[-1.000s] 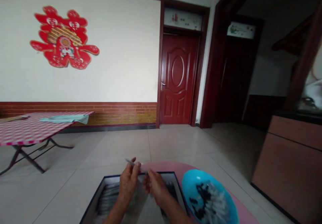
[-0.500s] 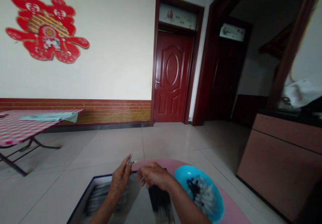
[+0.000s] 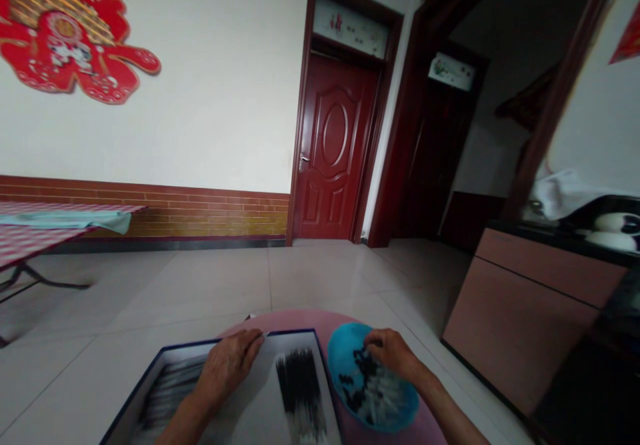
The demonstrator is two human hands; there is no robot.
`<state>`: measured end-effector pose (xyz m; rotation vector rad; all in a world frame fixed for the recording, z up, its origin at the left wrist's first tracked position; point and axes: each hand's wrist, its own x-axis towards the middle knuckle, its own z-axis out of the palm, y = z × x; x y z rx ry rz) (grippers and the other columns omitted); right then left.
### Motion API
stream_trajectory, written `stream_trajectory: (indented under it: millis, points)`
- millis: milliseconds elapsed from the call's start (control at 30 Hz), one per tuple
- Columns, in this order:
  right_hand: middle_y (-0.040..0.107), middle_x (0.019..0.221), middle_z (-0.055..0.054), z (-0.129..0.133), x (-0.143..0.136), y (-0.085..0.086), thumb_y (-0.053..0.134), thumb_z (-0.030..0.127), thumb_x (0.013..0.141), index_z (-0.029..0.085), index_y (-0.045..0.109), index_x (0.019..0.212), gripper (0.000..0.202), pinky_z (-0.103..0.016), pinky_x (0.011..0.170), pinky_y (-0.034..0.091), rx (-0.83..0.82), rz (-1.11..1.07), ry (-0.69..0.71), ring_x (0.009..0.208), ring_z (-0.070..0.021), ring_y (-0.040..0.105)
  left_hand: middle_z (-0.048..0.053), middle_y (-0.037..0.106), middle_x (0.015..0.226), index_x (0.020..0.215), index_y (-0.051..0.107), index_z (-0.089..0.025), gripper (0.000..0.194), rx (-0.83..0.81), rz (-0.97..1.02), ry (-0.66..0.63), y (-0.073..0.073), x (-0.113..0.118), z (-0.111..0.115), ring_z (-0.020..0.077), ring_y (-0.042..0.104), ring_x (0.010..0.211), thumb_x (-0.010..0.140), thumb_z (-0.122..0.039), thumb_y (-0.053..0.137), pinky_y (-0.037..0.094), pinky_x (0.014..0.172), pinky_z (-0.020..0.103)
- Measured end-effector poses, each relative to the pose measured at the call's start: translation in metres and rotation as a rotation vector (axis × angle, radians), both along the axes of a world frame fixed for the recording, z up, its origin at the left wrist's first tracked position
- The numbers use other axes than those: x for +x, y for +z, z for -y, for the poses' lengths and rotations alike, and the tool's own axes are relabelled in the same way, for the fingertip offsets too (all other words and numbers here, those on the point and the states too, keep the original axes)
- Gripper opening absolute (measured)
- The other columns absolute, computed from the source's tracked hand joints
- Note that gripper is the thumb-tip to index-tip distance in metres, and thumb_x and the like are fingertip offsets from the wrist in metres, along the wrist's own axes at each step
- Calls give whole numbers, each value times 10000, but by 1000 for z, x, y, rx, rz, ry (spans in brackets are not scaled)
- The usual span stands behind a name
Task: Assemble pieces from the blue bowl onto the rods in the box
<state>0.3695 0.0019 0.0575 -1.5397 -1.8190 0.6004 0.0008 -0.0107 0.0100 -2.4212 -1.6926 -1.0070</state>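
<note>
My left hand [image 3: 230, 364] is over the far part of a shallow white tray with a dark blue rim [image 3: 239, 340]. Its fingers are closed, and a small pale tip shows at them, too little to name. My right hand [image 3: 393, 350] reaches into a light blue bowl [image 3: 341, 346], fingers pinched at the small black pieces [image 3: 366, 362]; whatever they grip is hidden. Clear whitish pieces [image 3: 383, 398] fill the bowl's near side. Inside the tray, slender sticks, black at one end and clear at the other [image 3: 301, 382], lie side by side. Greyish thin sticks [image 3: 167, 392] lie blurred at its left.
Tray and bowl rest on a round pink tabletop [image 3: 320, 320]. A folding table with a checked cloth [image 3: 50, 235] stands at the left. On the right is a brown cabinet [image 3: 530, 305]. A red door [image 3: 335, 145] is in the far wall.
My right hand has moved from beside my left hand, over the tray, rightward to the bowl. My left hand has lowered toward the tray's far rim. The view has turned slightly right.
</note>
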Motion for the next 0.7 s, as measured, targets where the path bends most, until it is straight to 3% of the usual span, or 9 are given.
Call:
stream_trajectory:
  millis: [200,500,600,700]
  points:
    - [707,666,-12,-1,4,-17,508,131,612,208,720,631,227,-302,691,419,38,147,114,666,-201,617,43,722,941,996,670,-256,298,-29,-73,28,12,-1,6,207,677,865,936,-370,400,501,782,291]
    - [679,794,-48,7,-9,-53,554,92,598,226,709,713,235,-306,738,405,115,280,174,767,-214,583,52,721,917,1006,672,-242,285,36,-45,-21,3,3,8,206,681,841,921,-329,414,518,763,290]
    - [676,827,-51,6,-5,-51,560,110,616,227,701,731,216,-321,757,407,144,253,198,798,-226,583,61,720,936,1018,668,-231,287,69,-54,-26,-1,4,7,206,681,836,922,-320,412,522,769,297]
    - [686,860,-53,6,-8,-35,569,176,670,225,705,783,183,-332,796,415,163,205,220,841,-234,590,60,717,953,1029,659,-232,281,107,-54,-44,-3,6,7,208,680,853,931,-313,409,527,780,306]
